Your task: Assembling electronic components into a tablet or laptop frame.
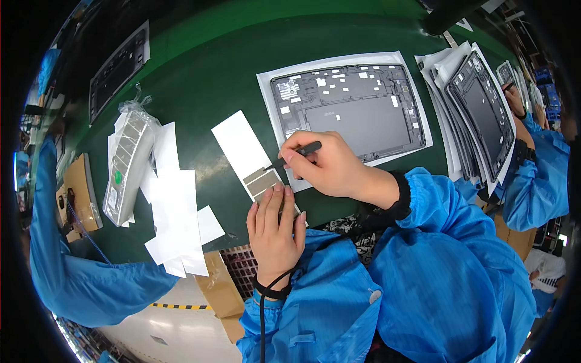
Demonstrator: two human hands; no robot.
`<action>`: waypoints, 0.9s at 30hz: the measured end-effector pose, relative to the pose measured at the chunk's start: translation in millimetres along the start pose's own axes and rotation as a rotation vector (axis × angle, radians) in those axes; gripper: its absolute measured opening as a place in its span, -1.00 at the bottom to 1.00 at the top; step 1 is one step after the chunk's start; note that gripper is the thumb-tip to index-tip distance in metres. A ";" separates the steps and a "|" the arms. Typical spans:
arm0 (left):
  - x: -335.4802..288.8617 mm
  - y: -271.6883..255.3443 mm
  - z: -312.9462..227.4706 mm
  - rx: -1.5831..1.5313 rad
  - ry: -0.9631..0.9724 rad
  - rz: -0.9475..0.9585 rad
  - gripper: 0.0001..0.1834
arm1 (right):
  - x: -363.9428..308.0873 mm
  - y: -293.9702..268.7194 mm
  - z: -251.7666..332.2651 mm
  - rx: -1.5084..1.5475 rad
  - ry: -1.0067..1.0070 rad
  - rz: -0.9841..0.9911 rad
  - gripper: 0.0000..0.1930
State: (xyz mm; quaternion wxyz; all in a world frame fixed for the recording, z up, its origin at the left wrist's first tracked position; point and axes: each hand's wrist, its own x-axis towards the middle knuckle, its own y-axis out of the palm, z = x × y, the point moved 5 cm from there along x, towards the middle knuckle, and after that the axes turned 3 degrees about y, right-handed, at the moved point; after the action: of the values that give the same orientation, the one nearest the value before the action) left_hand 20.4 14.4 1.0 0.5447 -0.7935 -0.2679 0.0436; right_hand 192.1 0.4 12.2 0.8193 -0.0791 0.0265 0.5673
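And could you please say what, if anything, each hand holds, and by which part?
The right hand grips a black pen-shaped tool by its middle. The left hand visibly grips nothing; its fingertips rest low on the white sheet.

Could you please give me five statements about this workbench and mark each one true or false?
1. The right hand grips a black tool. True.
2. The large grey panel lies on white paper. True.
3. The left hand rests on the large grey panel. False: the left hand lies over the near end of a white card.
4. A plastic-wrapped bundle lies left of the white card. True.
5. The table is white. False: the table is green.
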 end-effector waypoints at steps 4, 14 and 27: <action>0.9 0.1 -0.6 0.001 0.006 -0.003 -0.47 | -0.9 2.6 5.7 -0.070 -0.109 -0.059 -0.80; 75.1 -51.3 0.9 -0.096 -0.036 0.057 -0.77 | 37.0 -69.0 -18.0 0.279 -0.100 -0.341 -0.80; 122.7 -20.1 3.5 0.005 -0.075 0.017 -0.73 | 31.1 -65.4 -15.4 0.295 -0.045 -0.315 -0.84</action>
State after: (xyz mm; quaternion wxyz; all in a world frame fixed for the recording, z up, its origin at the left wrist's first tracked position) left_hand 116.1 80.6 44.7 0.5359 -0.7921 -0.2815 0.0787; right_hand 265.0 4.3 -0.6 0.9008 0.0510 0.0781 0.4240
